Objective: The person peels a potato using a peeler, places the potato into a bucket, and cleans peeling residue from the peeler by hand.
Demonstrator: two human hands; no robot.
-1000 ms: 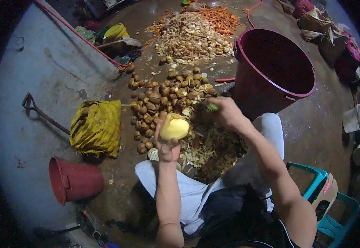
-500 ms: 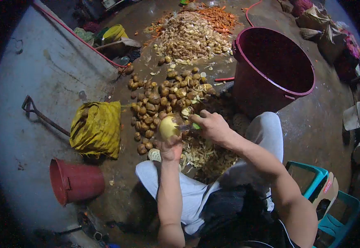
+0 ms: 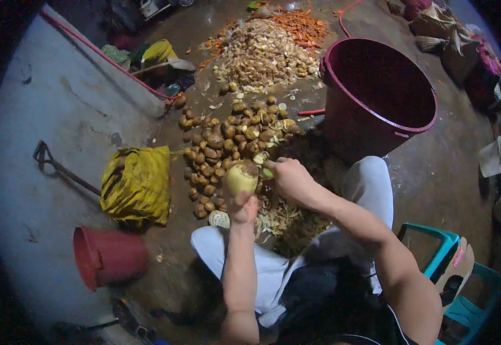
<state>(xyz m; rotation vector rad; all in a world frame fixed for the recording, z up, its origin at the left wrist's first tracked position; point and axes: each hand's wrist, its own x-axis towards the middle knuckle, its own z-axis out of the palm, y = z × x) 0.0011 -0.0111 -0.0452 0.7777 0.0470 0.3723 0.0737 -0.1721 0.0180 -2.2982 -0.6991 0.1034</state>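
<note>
My left hand (image 3: pixel 242 210) grips a large, partly peeled potato (image 3: pixel 242 179) from below, its pale flesh showing and brown skin left at the top. Closed around a green-handled peeling tool (image 3: pixel 268 172), my right hand (image 3: pixel 290 179) is just right of the potato. The tool's blade is too blurred to tell whether it is a knife or a peeler. Unpeeled brown potatoes (image 3: pixel 216 141) lie heaped on the floor beyond my hands. Peelings (image 3: pixel 279 217) are scattered between my legs.
A big maroon tub (image 3: pixel 356 123) stands at right, near my knee. On the left are a yellow sack (image 3: pixel 138 187), a red bucket (image 3: pixel 109 259) and a long handle (image 3: pixel 69 171). Farther off lie a pale peeled heap (image 3: pixel 262 54) and orange peelings (image 3: pixel 299 26). A teal stool (image 3: pixel 434 238) is beside me.
The potato and my left hand have shifted slightly right, and the potato has turned. My right hand has moved slightly, and the tool's blade shows less. The view has tilted a little.
</note>
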